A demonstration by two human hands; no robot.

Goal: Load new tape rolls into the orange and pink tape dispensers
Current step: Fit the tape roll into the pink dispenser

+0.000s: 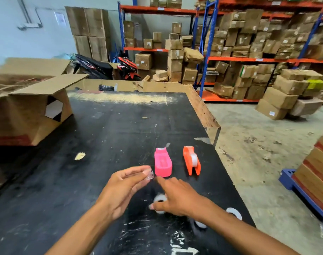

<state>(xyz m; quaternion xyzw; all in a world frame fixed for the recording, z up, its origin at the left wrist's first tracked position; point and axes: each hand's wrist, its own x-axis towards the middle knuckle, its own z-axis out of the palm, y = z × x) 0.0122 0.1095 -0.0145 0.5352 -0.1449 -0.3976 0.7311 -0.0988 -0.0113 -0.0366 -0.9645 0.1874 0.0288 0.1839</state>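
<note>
The pink tape dispenser [163,162] lies on the black table [105,137] with its roll slot showing no tape. To its right stands the orange dispenser [191,160] with a clear roll inside. My left hand [126,188] pinches a small clear piece of tape [150,174] just left of the pink dispenser. My right hand [175,198] hovers fingers-spread over a clear tape roll [160,199] on the table, thumb at its edge. Two more rolls, one [234,212] and another [200,224], lie beside my right forearm.
An open cardboard box [28,107] sits on the table's left side. The table's right edge [216,151] drops to a concrete floor. A blue pallet with stacked boxes [315,183] stands at right. Shelves of cartons and a motorbike fill the background.
</note>
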